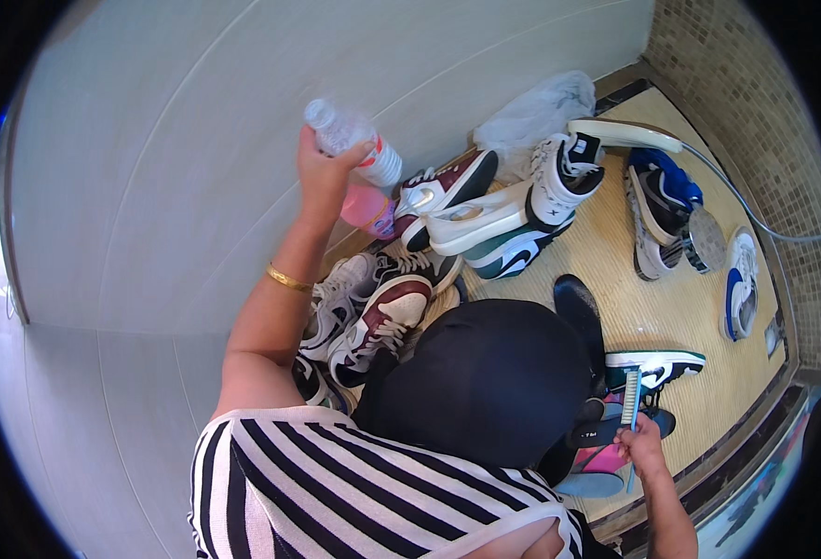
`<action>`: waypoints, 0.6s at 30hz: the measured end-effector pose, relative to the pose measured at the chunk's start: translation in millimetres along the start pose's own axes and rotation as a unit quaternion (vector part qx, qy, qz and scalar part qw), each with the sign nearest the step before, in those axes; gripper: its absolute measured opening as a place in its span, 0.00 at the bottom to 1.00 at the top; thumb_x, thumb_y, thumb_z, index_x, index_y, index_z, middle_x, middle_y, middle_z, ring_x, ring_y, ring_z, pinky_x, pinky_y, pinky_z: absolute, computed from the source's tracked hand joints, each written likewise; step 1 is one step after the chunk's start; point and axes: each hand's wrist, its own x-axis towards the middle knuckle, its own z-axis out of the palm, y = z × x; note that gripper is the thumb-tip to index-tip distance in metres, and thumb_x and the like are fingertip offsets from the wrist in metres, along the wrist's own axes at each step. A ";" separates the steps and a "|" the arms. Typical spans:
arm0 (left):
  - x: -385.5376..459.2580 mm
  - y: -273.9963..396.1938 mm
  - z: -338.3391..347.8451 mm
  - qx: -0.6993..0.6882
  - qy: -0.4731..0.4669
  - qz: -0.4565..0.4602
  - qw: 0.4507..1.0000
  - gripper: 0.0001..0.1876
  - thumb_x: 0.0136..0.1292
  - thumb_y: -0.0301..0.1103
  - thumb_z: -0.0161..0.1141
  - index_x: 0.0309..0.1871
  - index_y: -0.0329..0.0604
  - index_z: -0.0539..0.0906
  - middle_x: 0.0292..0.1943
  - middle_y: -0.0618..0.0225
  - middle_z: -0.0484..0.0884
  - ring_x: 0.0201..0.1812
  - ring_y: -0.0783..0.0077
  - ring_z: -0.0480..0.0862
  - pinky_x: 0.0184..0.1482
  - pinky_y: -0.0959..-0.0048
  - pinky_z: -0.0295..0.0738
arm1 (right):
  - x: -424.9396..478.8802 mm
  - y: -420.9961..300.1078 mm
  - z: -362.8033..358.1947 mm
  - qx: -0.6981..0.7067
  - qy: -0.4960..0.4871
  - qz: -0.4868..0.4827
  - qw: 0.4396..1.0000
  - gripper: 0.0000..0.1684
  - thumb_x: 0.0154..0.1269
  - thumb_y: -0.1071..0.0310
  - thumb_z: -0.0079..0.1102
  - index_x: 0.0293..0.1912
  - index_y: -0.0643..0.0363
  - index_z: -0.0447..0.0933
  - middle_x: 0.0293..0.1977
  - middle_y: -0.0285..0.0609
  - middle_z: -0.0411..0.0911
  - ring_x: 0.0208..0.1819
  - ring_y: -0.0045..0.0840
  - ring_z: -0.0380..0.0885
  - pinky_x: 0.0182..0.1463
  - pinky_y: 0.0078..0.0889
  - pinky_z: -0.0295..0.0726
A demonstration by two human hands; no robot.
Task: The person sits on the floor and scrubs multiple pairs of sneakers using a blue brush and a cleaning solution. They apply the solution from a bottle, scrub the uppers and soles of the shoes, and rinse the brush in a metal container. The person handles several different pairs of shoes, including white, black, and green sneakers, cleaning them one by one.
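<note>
My left hand (330, 164) grips a clear plastic bottle (354, 140), lifted beside the wall and tilted, above a pink bottle (367, 212). In my right hand (639, 441) is a blue-handled scrub brush (632, 402), its pale bristles near the white and green sneaker (655, 368). That sneaker lies on its side, with white foam or glare on its upper. Just below it is a dark insole (595, 433). My black-clad knee (494, 377) hides part of the floor between the hands.
Several sneakers (389, 318) are heaped at the left by the wall. White high-top (562, 178), clear plastic bag (543, 115) and maroon sneaker (445, 195) stand farther back. At right are a shower head (705, 237), its hose (731, 189) and a white-and-blue sneaker (740, 283).
</note>
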 end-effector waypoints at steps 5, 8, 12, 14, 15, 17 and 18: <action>-30.3 -19.0 -58.8 -0.023 0.024 -0.057 0.998 0.22 0.47 0.28 0.68 0.46 0.38 0.73 0.38 0.66 0.79 0.41 0.72 0.79 0.47 0.71 0.73 | 11.1 -17.1 3.6 -0.019 -0.008 -0.007 1.000 0.06 0.56 0.79 0.50 0.35 0.61 0.70 0.20 0.40 0.75 0.11 0.18 0.69 0.10 0.19 0.63; -49.8 -28.2 -77.5 0.033 0.028 -0.064 0.997 0.23 0.47 0.29 0.68 0.47 0.37 0.72 0.39 0.65 0.79 0.42 0.71 0.79 0.48 0.70 0.73 | 18.5 -15.6 3.6 -0.021 0.003 0.020 1.000 0.07 0.56 0.79 0.50 0.37 0.62 0.70 0.20 0.40 0.75 0.10 0.18 0.68 0.10 0.19 0.62; -61.3 -82.8 -110.5 0.105 0.076 -0.099 0.987 0.26 0.46 0.28 0.68 0.50 0.36 0.71 0.43 0.64 0.79 0.44 0.69 0.79 0.48 0.69 0.74 | 23.2 -25.9 14.0 -0.025 -0.019 0.022 0.999 0.08 0.57 0.79 0.49 0.38 0.61 0.71 0.20 0.38 0.75 0.11 0.17 0.68 0.11 0.17 0.62; -64.5 -120.3 -121.2 0.118 0.091 -0.112 0.982 0.27 0.45 0.27 0.70 0.50 0.38 0.71 0.43 0.63 0.79 0.44 0.68 0.79 0.48 0.69 0.74 | 25.2 -25.9 15.5 -0.033 -0.027 0.021 0.999 0.12 0.57 0.79 0.49 0.42 0.61 0.72 0.20 0.37 0.75 0.11 0.16 0.68 0.11 0.17 0.62; -67.0 -139.4 -122.2 0.120 0.096 -0.121 0.981 0.28 0.44 0.26 0.71 0.51 0.38 0.71 0.43 0.63 0.79 0.44 0.68 0.80 0.48 0.69 0.74 | 26.3 -25.3 13.5 -0.037 -0.028 0.014 0.999 0.13 0.57 0.79 0.49 0.43 0.61 0.72 0.20 0.37 0.74 0.11 0.16 0.68 0.11 0.17 0.62; -70.7 -169.6 -125.9 0.118 0.104 -0.200 0.967 0.28 0.46 0.24 0.69 0.51 0.39 0.71 0.45 0.63 0.79 0.45 0.67 0.80 0.49 0.69 0.74 | 26.2 -25.2 9.9 -0.044 -0.025 0.005 0.999 0.14 0.56 0.79 0.49 0.44 0.61 0.73 0.20 0.37 0.74 0.11 0.15 0.68 0.11 0.17 0.62; -76.9 -186.6 -127.2 0.116 0.106 -0.243 0.957 0.27 0.46 0.23 0.69 0.52 0.39 0.70 0.45 0.63 0.79 0.46 0.66 0.80 0.50 0.69 0.74 | 24.4 -28.0 8.9 -0.032 -0.021 -0.005 0.999 0.12 0.56 0.79 0.49 0.42 0.61 0.72 0.20 0.37 0.74 0.11 0.15 0.67 0.11 0.17 0.62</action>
